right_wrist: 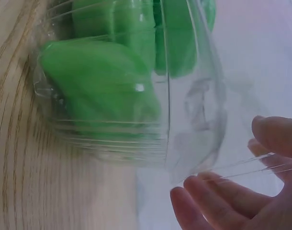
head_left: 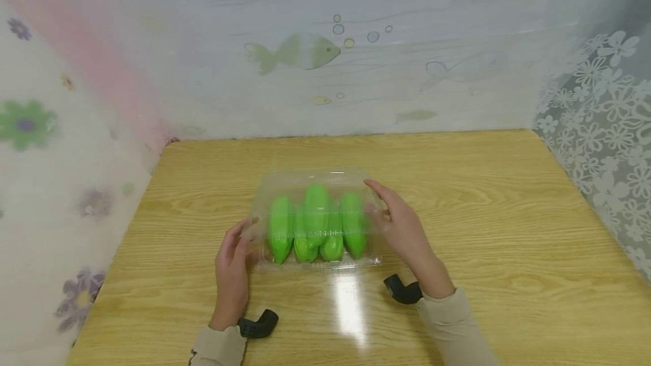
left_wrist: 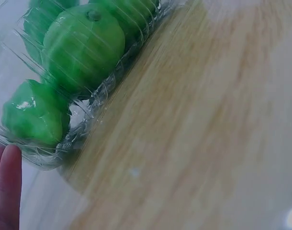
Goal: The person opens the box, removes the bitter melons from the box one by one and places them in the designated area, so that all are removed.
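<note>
A clear plastic clamshell box [head_left: 315,177] stands over the middle of the table, with several glossy green fruit-shaped pieces [head_left: 281,227] inside. At its left end, my left hand [head_left: 233,270] holds the rim with bent fingers. Two of its fingertips [left_wrist: 9,158] show in the left wrist view, right at the box's corner. My right hand [head_left: 407,230] grips the opposite end, the index finger reaching up along the side. In the right wrist view, the thumb [right_wrist: 275,134] and fingers lie on either side of a thin clear edge.
The wood-grain table [head_left: 508,230] extends around the box. Behind it rises a wall covering [head_left: 386,83] with fish drawings, and patterned coverings flank both sides. Black curved pieces [head_left: 259,323] sit at both wrists, beside the beige sleeves [head_left: 458,321].
</note>
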Available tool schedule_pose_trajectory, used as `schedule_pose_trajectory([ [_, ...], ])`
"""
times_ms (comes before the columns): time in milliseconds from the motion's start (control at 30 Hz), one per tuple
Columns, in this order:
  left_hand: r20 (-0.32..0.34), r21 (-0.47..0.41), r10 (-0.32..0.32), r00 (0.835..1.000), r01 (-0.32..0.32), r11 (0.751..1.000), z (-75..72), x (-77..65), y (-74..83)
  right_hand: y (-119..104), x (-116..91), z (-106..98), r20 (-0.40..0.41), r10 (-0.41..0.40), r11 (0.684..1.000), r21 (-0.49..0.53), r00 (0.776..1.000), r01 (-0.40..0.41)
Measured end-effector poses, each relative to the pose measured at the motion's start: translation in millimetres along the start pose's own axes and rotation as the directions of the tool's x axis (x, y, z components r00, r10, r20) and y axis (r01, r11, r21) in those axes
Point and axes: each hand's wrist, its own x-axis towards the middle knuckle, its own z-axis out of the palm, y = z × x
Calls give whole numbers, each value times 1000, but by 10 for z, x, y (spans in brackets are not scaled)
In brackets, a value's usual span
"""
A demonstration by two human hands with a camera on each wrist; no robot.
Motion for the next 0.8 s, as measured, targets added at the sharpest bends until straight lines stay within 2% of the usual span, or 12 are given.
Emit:
schedule_pose_trajectory([
  [133,1,26,-19,1000,19,999,3,11,-32,-14,0,-8,-18,-50,998,-26,999,50],
  [367,82,154,-87,993,73,985,21,11,-13,-32,-4,21,-53,-77,994,-82,996,73],
  [600,83,165,-130,988,115,980,62,-27,139,11,43,38,-117,-157,983,-113,981,144],
  [700,81,173,-129,988,113,978,57,-19,104,42,76,27,-154,-185,980,-109,971,169],
  [800,75,179,-113,991,98,979,46,-3,22,72,112,19,-210,-199,980,-61,957,190],
])
